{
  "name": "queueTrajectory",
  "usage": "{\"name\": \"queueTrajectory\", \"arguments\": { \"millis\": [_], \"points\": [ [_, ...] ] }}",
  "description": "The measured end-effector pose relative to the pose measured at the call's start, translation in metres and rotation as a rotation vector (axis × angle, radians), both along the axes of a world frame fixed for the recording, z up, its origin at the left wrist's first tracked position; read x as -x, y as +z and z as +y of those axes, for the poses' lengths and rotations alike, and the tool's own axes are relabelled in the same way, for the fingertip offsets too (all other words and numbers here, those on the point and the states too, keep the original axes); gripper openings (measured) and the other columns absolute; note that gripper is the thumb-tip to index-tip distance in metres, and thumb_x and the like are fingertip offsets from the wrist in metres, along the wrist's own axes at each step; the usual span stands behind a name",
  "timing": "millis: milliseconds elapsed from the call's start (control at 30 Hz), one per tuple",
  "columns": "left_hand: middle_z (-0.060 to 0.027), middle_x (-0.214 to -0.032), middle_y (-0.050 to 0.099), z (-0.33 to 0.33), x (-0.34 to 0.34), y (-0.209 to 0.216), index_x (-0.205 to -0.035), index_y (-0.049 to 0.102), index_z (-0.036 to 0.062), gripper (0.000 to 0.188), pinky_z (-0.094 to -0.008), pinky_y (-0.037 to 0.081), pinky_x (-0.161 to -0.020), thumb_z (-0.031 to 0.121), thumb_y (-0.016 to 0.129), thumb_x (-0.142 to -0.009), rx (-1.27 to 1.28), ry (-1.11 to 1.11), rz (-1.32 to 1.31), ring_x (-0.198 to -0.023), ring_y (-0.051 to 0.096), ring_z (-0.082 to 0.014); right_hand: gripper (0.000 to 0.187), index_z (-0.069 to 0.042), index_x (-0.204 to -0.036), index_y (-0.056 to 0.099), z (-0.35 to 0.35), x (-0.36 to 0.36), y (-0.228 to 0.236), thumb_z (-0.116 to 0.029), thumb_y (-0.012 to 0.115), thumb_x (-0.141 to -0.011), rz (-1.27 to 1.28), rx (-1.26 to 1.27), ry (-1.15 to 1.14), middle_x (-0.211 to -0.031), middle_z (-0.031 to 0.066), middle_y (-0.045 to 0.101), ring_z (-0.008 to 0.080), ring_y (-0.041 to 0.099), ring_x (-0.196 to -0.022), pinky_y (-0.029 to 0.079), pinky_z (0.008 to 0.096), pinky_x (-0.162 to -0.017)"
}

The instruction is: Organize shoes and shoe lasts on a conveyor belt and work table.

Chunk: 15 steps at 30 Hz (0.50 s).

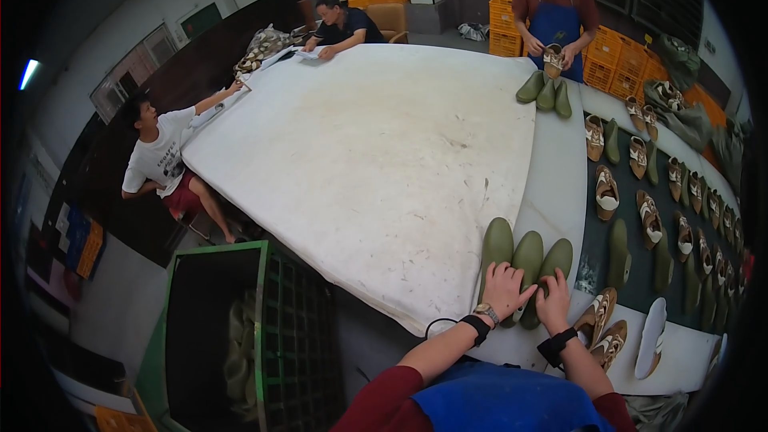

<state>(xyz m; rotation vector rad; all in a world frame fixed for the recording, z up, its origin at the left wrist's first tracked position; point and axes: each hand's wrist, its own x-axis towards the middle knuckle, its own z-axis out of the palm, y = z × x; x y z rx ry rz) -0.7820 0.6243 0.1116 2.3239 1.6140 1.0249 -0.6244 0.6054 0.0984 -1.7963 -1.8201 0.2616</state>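
Three green shoe lasts stand side by side at the table's near right edge: a left one (497, 242), a middle one (528, 252) and a right one (558, 256). My left hand (504, 292) lies over the left and middle lasts, its fingers curled onto them. Against the right last is my right hand (554, 304), fingers bent round it and its thumb side close to my left hand. The lower ends of the lasts are partly hidden by my hands. Just right of my right wrist sit brown and white shoes (597, 316) and a white-soled shoe (652, 336).
A large white-covered table (360, 168) spreads ahead. Along the right, a dark conveyor belt (588, 272) carries shoes and lasts. A co-worker (552, 16) holds a shoe beside more lasts (546, 96). Two people sit at the far left. A green metal cage (264, 312) stands lower left.
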Motion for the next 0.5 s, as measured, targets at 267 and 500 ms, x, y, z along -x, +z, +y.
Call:
{"name": "queueTrajectory", "arguments": {
  "millis": [267, 500],
  "points": [
    [-0.012, -0.089, 0.06, 0.0014, 0.0045, 0.0027, -0.093, 0.062, 0.0033, 0.042, -0.0469, 0.03, -0.097, 0.042, 0.063, -0.076, 0.048, -0.007, -0.003, -0.1, 0.05, -0.0278, 0.023, -0.006, -0.096, 0.056, 0.0022, 0.0041, 0.0038, -0.008, 0.06, -0.073, 0.003, 0.017, 0.012, -0.127, 0.021, 0.042, 0.0377, 0.043, -0.113, 0.04, 0.0421, -0.092],
    [-0.0119, -0.093, 0.059, 0.0004, 0.0005, -0.0014, -0.096, 0.061, 0.0036, 0.043, -0.047, 0.03, -0.097, 0.042, 0.061, -0.078, 0.031, -0.015, -0.008, -0.103, 0.048, -0.0286, 0.024, -0.006, -0.097, 0.055, 0.0016, 0.0002, 0.0006, -0.006, 0.058, -0.073, 0.005, 0.059, -0.03, -0.13, 0.0199, 0.041, 0.0371, 0.042, -0.116, 0.038, 0.0415, -0.094]
  ]
}}
